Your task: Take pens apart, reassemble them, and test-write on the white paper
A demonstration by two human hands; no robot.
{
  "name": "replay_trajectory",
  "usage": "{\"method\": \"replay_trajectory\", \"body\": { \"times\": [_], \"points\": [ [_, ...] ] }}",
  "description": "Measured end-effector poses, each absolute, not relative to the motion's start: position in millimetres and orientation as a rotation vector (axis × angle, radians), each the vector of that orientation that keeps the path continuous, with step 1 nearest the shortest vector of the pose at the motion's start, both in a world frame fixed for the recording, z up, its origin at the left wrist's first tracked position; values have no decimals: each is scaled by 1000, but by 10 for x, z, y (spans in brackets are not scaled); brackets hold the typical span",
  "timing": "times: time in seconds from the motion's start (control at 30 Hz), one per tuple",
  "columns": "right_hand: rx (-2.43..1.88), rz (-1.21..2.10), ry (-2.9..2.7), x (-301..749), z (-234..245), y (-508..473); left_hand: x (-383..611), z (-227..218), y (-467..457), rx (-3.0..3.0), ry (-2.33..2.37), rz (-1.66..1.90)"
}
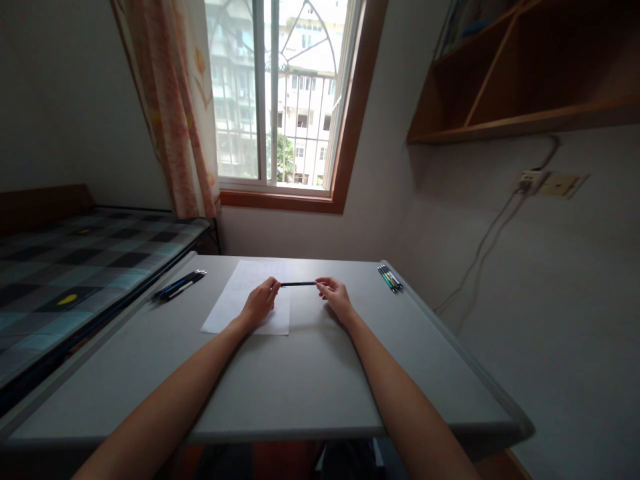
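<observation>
A slim dark pen [299, 285] is held level between my two hands, above the table. My left hand [261, 302] pinches its left end, over a sheet of white paper [225, 310] that has faint marks near its top. At the pen's other end, the fingertips of my right hand [336, 297] are closed on it, just right of the paper. Several dark pens [180, 285] lie in a bunch at the table's left. By the right edge rests another group of pens [390, 279], some with green or blue parts.
The grey table [290, 393] has raised edging. A bed with a checked cover [125, 247] stands at the left, and a curtain [175, 120] hangs beside the window [300, 100]. A wooden shelf [525, 117] overhangs the right; cables run down from a wall socket [531, 180].
</observation>
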State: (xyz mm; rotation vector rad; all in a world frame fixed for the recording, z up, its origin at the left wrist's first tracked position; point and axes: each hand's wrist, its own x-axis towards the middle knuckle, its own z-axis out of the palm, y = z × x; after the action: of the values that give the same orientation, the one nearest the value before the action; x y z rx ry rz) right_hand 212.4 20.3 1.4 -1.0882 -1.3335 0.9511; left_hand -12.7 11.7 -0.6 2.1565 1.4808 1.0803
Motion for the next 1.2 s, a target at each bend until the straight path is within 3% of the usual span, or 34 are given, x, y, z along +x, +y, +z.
{"method": "replay_trajectory", "body": {
  "times": [1.2],
  "points": [
    [-1084,988,-1361,2129,-14,231,-136,-32,140,2184,1478,1104]
  ]
}}
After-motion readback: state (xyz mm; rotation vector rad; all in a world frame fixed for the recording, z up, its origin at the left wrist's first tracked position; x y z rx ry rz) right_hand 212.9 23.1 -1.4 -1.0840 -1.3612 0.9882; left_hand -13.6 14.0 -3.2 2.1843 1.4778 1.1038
